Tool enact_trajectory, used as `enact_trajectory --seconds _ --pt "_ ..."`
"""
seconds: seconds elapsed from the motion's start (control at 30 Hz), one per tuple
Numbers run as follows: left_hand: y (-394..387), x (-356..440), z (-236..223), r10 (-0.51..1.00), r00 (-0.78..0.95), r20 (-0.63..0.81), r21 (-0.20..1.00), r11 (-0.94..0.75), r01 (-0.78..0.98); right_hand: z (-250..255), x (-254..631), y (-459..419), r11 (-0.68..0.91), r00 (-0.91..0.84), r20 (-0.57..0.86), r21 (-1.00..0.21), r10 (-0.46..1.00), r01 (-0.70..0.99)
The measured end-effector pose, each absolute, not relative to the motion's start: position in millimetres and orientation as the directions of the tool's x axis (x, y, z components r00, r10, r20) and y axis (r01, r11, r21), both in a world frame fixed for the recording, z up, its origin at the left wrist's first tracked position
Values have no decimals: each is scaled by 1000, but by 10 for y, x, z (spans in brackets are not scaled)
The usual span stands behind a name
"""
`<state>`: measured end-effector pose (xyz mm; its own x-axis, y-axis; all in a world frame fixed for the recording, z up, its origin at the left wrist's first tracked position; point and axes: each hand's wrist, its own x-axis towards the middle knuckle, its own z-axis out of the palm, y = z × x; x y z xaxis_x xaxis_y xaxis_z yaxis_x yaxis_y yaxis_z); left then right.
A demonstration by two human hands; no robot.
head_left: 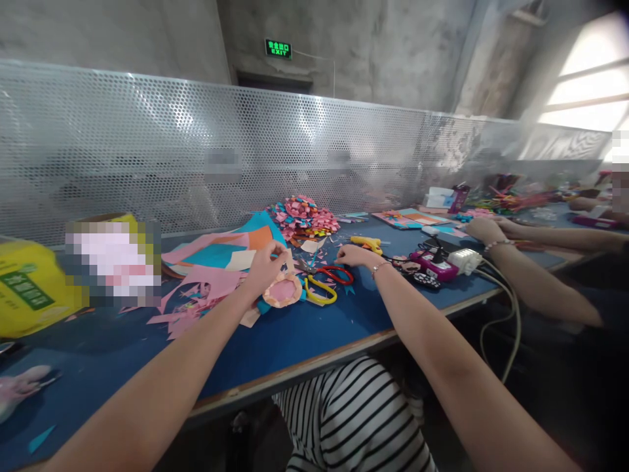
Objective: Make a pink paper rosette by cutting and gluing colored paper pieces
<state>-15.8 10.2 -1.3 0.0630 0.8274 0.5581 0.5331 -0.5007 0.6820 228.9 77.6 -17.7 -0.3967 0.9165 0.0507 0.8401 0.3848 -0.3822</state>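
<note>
My left hand (268,267) is pinched, with a small peach-coloured piece (287,263) at its fingertips. Just below it sits a round pink piece with a ruffled peach edge (283,291), blue material showing beneath. My right hand (358,255) has its fingers drawn together over the table; whatever they hold, if anything, is too small to make out. Red-handled scissors (339,275) lie just below the right fingertips. Between the hands rests a yellow handle (322,292). Pink scraps (191,311) are strewn left of the round piece.
Coloured sheets (221,252) and a heap of pink and blue bits (302,217) lie behind. A yellow tool (367,244), a purple power block (433,265) and white plugs (464,261) stand right, near a co-worker's hand (486,231). A yellow bag (37,288) is left.
</note>
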Motion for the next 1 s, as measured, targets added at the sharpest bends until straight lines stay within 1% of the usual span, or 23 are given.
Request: enact_trajectory --seconds 0.07,0.13,0.23,0.33,0.4,0.47,0.5,0.53,0.57,0.6,0.63,0.67,0.7,0.73,0.77,0.8,0.83,0.9,1.0 --pt "107 -163 -16 827 60 558 682 -500 534 -163 2298 775 347 -363 42 -411 931 843" --pt "105 -163 -11 832 48 553 688 -489 536 -161 2311 784 279 -284 63 -476 957 834" --pt "90 -155 10 833 37 553 690 -482 539 -153 2343 802 211 -108 199 -626 974 751" --pt "63 -143 38 836 45 547 688 -479 545 -94 2393 796 273 9 351 -745 936 608" --pt "45 -139 56 839 47 542 682 -472 559 -21 2433 769 330 53 398 -822 916 464" --pt "33 -139 68 841 48 539 673 -464 576 63 2478 725 370 92 398 -901 913 225" --pt "30 -140 72 843 48 536 670 -460 583 103 2500 699 379 94 386 -921 918 87" --pt "28 -142 74 844 48 533 669 -456 587 137 2519 669 369 71 366 -929 928 -33" --pt "28 -143 74 845 48 532 668 -454 590 162 2533 638 342 17 342 -933 940 -117" --pt "29 -144 75 846 48 532 667 -453 591 177 2540 605 296 -73 309 -943 948 -150" --pt "30 -143 75 846 48 532 667 -452 592 179 2537 573 234 -200 256 -964 946 -128" --pt "31 -142 76 846 47 530 666 -450 594 169 2524 541 166 -355 176 -984 918 -57" --pt "31 -140 78 848 46 528 666 -448 596 149 2501 514 105 -512 63 -993 857 52" --pt "31 -137 81 849 44 526 668 -444 598 120 2471 490 56 -650 -81 -981 756 187" --pt "30 -134 84 851 39 523 670 -439 599 87 2439 474 28 -738 -219 -951 639 307" --pt "29 -131 88 854 34 520 672 -434 600 52 2408 464 18 -781 -329 -917 532 398" --pt "27 -129 91 855 32 518 674 -431 599 20 2383 462 11 -796 -395 -893 458 450" --pt "24 -126 94 853 34 520 676 -435 595 -31 2358 476 7 -814 -405 -894 416 448" --pt "24 -128 93 848 45 528 670 -448 592 -76 2363 527 51 -819 -318 -920 478 388"
